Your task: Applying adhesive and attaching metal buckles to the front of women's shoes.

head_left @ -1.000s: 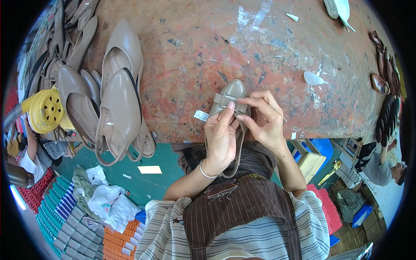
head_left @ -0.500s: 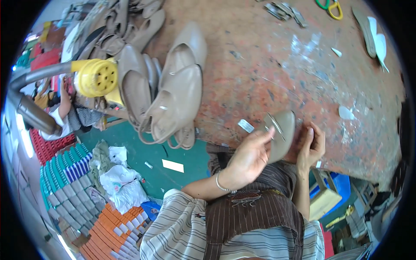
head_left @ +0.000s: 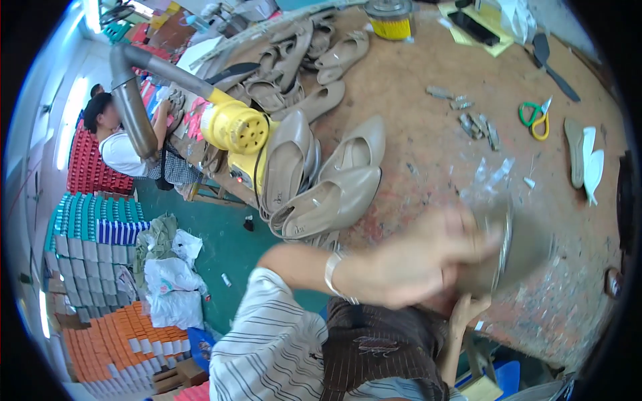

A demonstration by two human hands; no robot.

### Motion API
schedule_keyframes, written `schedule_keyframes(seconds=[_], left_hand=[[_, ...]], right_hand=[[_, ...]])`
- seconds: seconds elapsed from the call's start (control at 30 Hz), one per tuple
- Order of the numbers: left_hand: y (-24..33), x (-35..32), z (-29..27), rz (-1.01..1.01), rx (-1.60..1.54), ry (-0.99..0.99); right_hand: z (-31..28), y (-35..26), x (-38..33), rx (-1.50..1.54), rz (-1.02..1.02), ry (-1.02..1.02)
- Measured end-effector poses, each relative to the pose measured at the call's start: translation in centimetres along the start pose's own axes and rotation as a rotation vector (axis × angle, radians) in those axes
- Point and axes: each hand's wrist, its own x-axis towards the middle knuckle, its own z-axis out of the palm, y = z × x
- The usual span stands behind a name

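Over the worktable (head_left: 435,174) my left hand (head_left: 421,260), with a bracelet at its wrist, is closed on a beige shoe (head_left: 528,254). Motion smears both the hand and the shoe. A thin shiny strip (head_left: 506,244) runs across the shoe beside my fingertips. Just below the shoe's lower edge is my right hand (head_left: 470,309); its fingers are partly hidden, and I cannot make out whether it touches the shoe. Left of my hands, several beige pointed shoes (head_left: 341,200) stand grouped at the table's edge.
A yellow machine with a grey duct (head_left: 234,127) stands at the left. Metal clips (head_left: 478,127), scissors (head_left: 535,120), insole pieces (head_left: 582,160), a can (head_left: 390,20) and a spatula (head_left: 554,70) lie farther off. Another person (head_left: 127,144) works at the far left.
My left hand has lifted the shoe and moved it rightward, toward my view. My right hand now sits below the shoe. The view has shifted, showing more of the table's far side.
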Motion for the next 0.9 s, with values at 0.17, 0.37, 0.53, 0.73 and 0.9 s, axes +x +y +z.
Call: schedule_keyframes(seconds=[0.17, 0.37, 0.53, 0.73, 0.9], left_hand=[[19.2, 2.0, -2.4, 0.495, 0.201, 0.047], [22.1, -4.5, -9.4, 0.701, 1.032, 0.938], [8.6, -9.6, -15.8, 0.161, 1.681, 0.715], [5.7, -10.3, -13.4, 0.343, 1.810, 0.813], [1.9, -9.1, -7.4, 0.401, 1.510, 0.768]], right_hand=[[-0.8, 0.2, 0.0, -0.057, -0.053, -0.012], [-1.3, -0.3, 0.2, -0.050, -0.031, 0.002], [-1.5, 0.2, 0.4, -0.128, -0.081, -0.023], [-1.4, 0.1, 0.8, -0.050, -0.069, -0.008], [-2.6, 3.0, -0.1, 0.112, 0.023, 0.292]])
